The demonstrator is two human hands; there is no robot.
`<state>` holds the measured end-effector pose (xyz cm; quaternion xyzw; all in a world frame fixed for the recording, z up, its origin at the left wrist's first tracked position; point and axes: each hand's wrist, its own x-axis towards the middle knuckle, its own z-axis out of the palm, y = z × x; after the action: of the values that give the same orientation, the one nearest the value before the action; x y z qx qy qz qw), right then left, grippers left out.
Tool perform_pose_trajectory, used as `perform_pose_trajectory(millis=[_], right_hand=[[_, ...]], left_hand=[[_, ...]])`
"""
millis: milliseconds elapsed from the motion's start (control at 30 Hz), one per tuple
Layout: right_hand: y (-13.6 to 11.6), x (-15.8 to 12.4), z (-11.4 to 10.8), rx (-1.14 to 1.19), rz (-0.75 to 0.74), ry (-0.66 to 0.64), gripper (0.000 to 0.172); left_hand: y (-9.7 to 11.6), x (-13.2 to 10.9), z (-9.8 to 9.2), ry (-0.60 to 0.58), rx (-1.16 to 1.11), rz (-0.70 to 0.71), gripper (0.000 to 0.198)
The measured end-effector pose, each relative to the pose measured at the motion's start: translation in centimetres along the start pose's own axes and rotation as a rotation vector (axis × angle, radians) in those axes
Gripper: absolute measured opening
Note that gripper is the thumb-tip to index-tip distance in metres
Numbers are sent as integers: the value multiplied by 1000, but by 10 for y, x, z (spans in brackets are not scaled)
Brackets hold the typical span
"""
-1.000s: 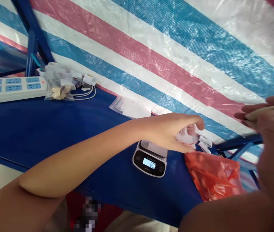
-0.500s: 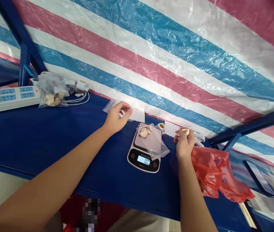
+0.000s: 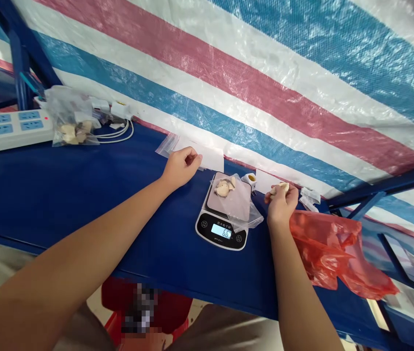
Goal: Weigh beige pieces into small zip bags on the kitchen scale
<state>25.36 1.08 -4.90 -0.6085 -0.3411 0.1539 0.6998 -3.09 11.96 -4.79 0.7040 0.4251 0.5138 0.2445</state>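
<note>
A digital scale [image 3: 222, 231] stands on the blue table, its lit display reading what looks like 6.6. On its pan lies a clear zip bag [image 3: 241, 207] with pale, dried-looking slices [image 3: 224, 187] in it. My left hand [image 3: 183, 167] hovers to the scale's left, fingers curled in and thumb against the index finger, nothing visible in them. Beneath and behind it are a white paper [image 3: 212, 157] and empty clear bags [image 3: 167, 145]. To the right of the scale, my right hand [image 3: 282, 204] pinches pale slices [image 3: 280, 189] of the same look.
A red plastic bag [image 3: 327, 243] lies beside my right forearm. At the left are a white power strip [image 3: 12, 129], a clear bag of slices [image 3: 71, 126] and a white cable [image 3: 119, 134]. A white plug [image 3: 249, 179] sits behind the scale. Striped sheeting [image 3: 192, 68] hangs at the back.
The scale's display has gone from 0.0 to about 6.6. My left hand's fingers have drawn closer together. My right hand still holds the slices. The view has shifted slightly.
</note>
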Motion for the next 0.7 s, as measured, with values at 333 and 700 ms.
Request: perform_pose_trajectory(millis=[333,700], right_hand=[[9,4,-2,-118,-63,-6,60],[17,9,1,3,53,44,55]], left_hand=[[-1,1,2,-48,1,-58,27],[-3,2,2,-63,-46,-62,29]])
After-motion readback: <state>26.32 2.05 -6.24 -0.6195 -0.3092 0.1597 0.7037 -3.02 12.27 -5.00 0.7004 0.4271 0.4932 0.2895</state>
